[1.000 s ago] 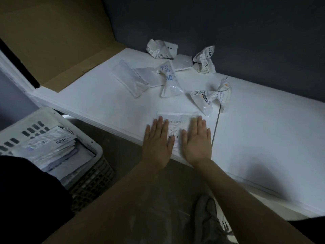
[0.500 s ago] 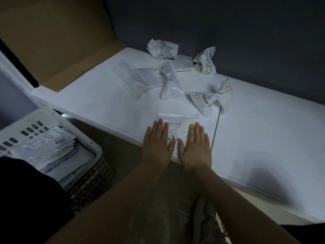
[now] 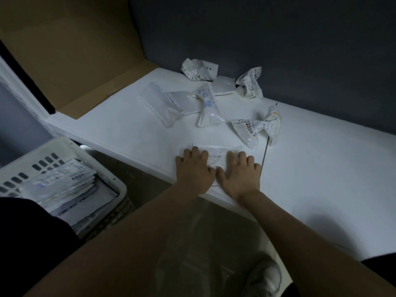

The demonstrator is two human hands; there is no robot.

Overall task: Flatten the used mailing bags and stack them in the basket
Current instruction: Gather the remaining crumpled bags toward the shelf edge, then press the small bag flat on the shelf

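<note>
A flat white mailing bag (image 3: 216, 153) lies near the front edge of the white table (image 3: 321, 179). My left hand (image 3: 194, 170) and my right hand (image 3: 240, 174) press on it side by side, palms down, fingers straight. Farther back lie several crumpled bags: one twisted with printed labels (image 3: 255, 128), one with blue print (image 3: 206, 106), two flat ones (image 3: 160, 103), and others by the wall (image 3: 199, 69), (image 3: 249, 82). The white slotted basket (image 3: 42, 159) stands at the lower left, holding a stack of flattened bags (image 3: 62, 185).
A brown cardboard panel (image 3: 70, 50) leans at the back left. A dark wall (image 3: 278, 35) backs the table. A thin seam (image 3: 265, 151) runs across the tabletop beside my right hand. My shoe (image 3: 265, 275) is on the floor below.
Both hands have slid toward the near edge of the bag and spread slightly apart, uncovering more of its far part. The other bags and the basket have not moved.
</note>
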